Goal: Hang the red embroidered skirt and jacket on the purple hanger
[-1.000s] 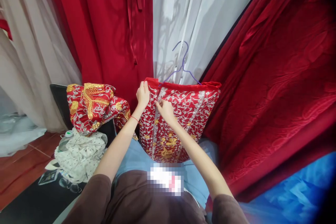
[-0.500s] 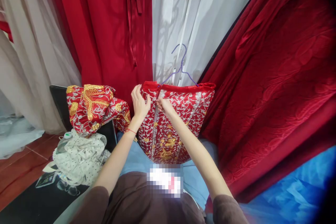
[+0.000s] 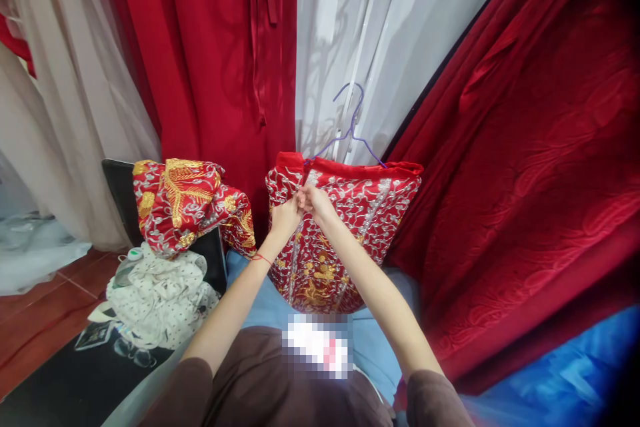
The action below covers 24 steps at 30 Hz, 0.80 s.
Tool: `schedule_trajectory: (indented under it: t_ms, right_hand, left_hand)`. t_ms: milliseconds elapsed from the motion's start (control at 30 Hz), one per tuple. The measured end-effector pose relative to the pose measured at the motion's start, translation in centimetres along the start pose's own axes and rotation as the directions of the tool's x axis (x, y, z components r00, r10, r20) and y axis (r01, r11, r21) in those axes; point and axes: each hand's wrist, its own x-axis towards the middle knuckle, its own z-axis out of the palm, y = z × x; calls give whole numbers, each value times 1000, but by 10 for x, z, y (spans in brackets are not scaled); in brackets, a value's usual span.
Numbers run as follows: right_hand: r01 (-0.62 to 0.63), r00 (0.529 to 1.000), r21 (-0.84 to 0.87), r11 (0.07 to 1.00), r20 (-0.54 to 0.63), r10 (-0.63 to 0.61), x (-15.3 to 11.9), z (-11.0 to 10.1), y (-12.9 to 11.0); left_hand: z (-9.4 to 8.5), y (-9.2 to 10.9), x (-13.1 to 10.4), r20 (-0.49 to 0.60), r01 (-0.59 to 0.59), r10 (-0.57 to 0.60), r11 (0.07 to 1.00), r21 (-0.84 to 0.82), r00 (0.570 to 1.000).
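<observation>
A red garment with silver and gold embroidery hangs from a purple hanger, its lower part near my lap. My left hand and my right hand meet at the silver-edged seam just below the red waistband. The fingers of both are closed and touch each other. What lies between the fingertips is too small to make out. A thin red string circles my left wrist.
A bundled embroidered red piece rests on a black chair at the left. Beside it are a dotted white cloth and glasses. Red fabric hangs at the right, with white curtains behind the hanger.
My left hand has moved right and down from the garment's left edge, and its spread fingers have closed beside my right fingertips. The view has shifted slightly.
</observation>
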Motion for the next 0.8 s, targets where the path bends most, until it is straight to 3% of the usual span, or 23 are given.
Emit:
schedule_trajectory:
  t_ms: [100, 167, 233, 267, 333, 400, 467, 533, 600, 700, 800]
  right_hand:
    - [70, 994, 46, 997, -92, -65, 3, 9, -14]
    - [133, 986, -17, 991, -101, -135, 2, 10, -23]
    - [203, 975, -227, 953, -41, -218, -1, 6, -30]
    - [251, 961, -389, 886, -7, -276, -4, 3, -33]
    - [333, 896, -718, 612, 38, -443, -9, -5, -38]
    - [337, 766, -908, 250, 110, -633, -12, -11, -44]
    - [312, 645, -949, -35, 239, -726, -11, -13, -50]
    - [304, 599, -933, -193, 344, -723, -7, -11, -55]
    - [287, 595, -936, -203, 340, -728, -2, -6, -56]
    - [246, 614, -965, -91, 228, -756, 2, 1, -52]
    - [200, 725, -980, 13, 139, -674, 0, 3, -43]
  left_hand:
    - [3, 3, -9, -15, -1, 1, 1000, 9, 1000]
    - [6, 4, -14, -20, 5, -5, 1000, 25, 1000]
    - [6, 3, -17, -23, 15, -14, 999, 36, 1000]
    - [4, 2, -17, -34, 9, -8, 1000, 28, 999]
    - [-2, 0, -12, -124, -40, 36, 999, -25, 992]
    - [-13, -2, -1, -319, -140, 102, 985, -97, 942]
    - [-27, 0, 17, -515, -230, 136, 966, -122, 846]
    - [-42, 4, 38, -586, -281, 174, 955, -97, 792]
    - [-53, 8, 56, -540, -300, 218, 952, -66, 813]
    - [-58, 14, 68, -470, -270, 215, 961, -54, 856]
    - [-50, 13, 59, -501, -215, 153, 974, -69, 852]
